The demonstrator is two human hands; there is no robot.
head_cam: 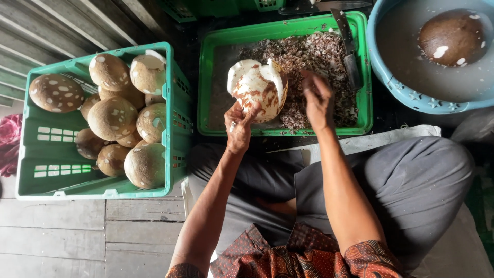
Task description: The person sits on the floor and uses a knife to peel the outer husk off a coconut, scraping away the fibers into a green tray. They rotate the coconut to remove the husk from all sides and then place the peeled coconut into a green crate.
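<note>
The left hand [237,126] is gripping a partly peeled coconut [257,88] from below, fingers clamped on its lower edge and tilting it so the white, already pared face is turning up toward the camera; held that way, the remaining brown patches seem to be presenting themselves to the other hand. The right hand [317,99] is hovering just beside the coconut's right flank with the fingers curled together, and whether it is pinching a small blade or scraper I cannot tell, since nothing clearly shows between the fingers. Both hands are working directly over a shallow green tray [366,92], which is probably sitting there to catch the waste: it is holding a thick heap of brown peelings [314,56], and a large knife [349,49] is lying along its right side, its blade reaching over the far rim. To the left, a deeper green crate [177,103] is holding a pile of brown coconuts [112,117] flecked with white spots, stacked above its rim and standing within easy reach of the left arm. At the upper right, a blue basin [406,95] is holding cloudy water with one brown coconut [452,37] floating or resting in it. The person is sitting with grey-trousered knees [411,175] spread behind the tray, on a wooden plank floor [77,231].
</note>
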